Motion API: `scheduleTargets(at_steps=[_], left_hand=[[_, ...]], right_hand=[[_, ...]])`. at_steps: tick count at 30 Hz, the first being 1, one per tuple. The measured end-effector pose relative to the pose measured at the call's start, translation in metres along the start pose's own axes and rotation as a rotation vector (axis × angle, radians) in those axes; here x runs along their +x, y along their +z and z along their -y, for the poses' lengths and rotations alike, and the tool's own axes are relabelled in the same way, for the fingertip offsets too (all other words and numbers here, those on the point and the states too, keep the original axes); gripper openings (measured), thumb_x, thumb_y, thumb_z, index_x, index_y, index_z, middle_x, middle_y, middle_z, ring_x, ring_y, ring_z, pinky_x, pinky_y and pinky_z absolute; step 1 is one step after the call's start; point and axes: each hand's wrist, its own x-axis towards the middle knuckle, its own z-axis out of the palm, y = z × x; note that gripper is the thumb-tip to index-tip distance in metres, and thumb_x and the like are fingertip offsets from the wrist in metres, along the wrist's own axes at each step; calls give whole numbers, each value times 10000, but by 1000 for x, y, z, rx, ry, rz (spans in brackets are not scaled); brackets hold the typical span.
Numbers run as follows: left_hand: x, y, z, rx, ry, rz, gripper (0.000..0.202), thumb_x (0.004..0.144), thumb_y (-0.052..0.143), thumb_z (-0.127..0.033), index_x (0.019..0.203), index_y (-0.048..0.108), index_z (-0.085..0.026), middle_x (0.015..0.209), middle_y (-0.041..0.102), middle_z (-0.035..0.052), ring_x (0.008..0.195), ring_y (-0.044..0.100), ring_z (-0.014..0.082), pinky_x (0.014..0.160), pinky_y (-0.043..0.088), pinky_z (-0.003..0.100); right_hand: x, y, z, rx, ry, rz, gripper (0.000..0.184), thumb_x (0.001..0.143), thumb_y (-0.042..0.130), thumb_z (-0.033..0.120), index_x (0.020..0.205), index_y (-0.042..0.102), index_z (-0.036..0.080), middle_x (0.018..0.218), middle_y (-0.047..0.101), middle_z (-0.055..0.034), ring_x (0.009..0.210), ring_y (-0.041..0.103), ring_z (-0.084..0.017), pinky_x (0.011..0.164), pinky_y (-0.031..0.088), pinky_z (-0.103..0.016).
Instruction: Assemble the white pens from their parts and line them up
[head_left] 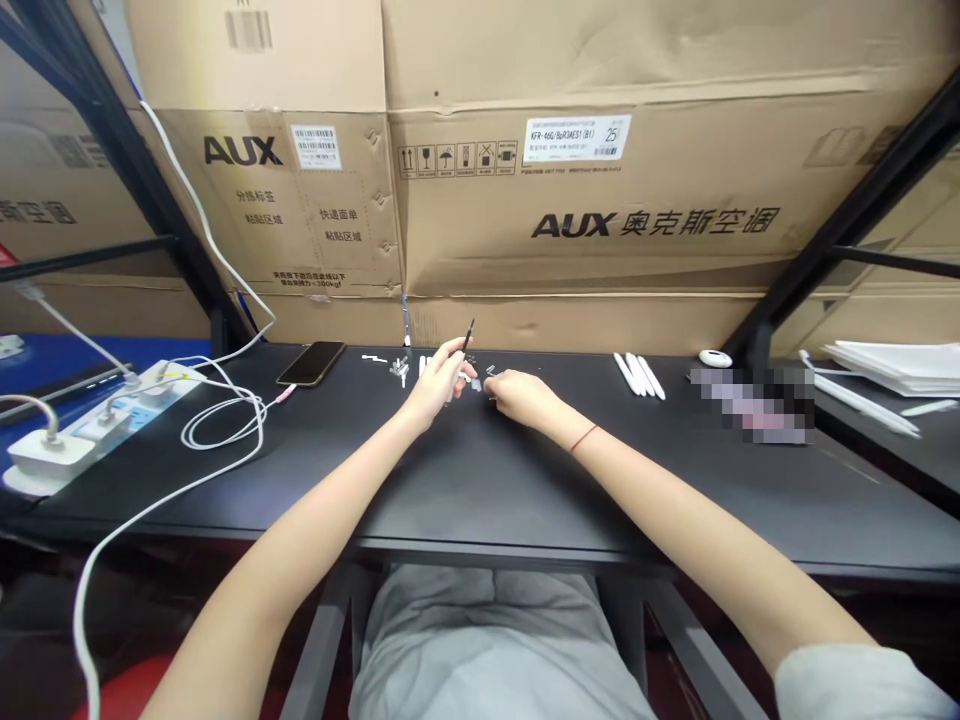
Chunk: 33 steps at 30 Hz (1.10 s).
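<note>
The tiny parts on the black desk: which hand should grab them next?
Probably the right hand: its fingers rest beside the small parts and look empty. The left hand holds a thin black rod.

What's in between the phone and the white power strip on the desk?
In the head view, a looped white cable lies on the desk between the phone and the power strip.

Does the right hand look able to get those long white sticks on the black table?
Probably yes: the right hand is just left of the long white sticks on the black tabletop, and nothing stands between them.
</note>
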Motion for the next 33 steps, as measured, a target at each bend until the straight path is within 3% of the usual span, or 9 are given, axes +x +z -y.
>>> scheduleTargets(at_steps=[3,6,8,10,19,27,33], left_hand=[[-1,-1,2,100,39,-17,225,895,470,-334,1048,564,-200,659,532,-40,470,406,61,472,330,184],[-1,-2,5,234,87,-9,214,894,476,-365,951,590,-192,625,487,-45,502,413,76,508,346,198],[-2,-2,8,324,117,18,216,891,478,-377,916,594,-196,610,479,-46,541,443,93,560,373,212],[-3,-2,9,411,139,39,212,891,473,-373,906,596,-201,631,505,-38,597,484,110,620,394,225],[-8,-2,4,582,141,35,189,887,460,-337,872,610,-224,662,563,-32,665,538,141,701,401,235],[-9,0,2,590,149,46,192,891,447,-331,901,602,-218,680,578,-27,686,556,143,734,418,241],[-2,-6,10,573,151,66,249,916,392,-370,931,573,-198,669,543,-28,648,510,126,681,416,239]], right_hand=[[1,-4,-5,368,56,-148,215,781,503,74,894,666,159,896,681,-77,824,643,-174,768,480,-279],[3,-9,-8,991,177,-388,107,791,561,225,858,627,174,806,667,-29,773,655,-157,761,523,-308],[3,-14,-7,1355,209,-502,169,763,620,334,850,585,193,797,654,-9,790,667,-155,774,542,-323],[2,-19,-4,1548,212,-547,252,723,668,403,840,554,211,814,649,1,834,672,-156,813,544,-336],[-3,-22,5,1680,229,-513,299,695,706,453,799,556,217,791,643,0,884,657,-167,856,542,-356],[-4,-21,8,1687,231,-502,345,633,755,465,794,597,204,766,627,11,832,644,-151,736,571,-307],[10,-16,9,1557,197,-491,343,617,760,447,768,609,179,730,625,4,731,639,-146,633,564,-279]])
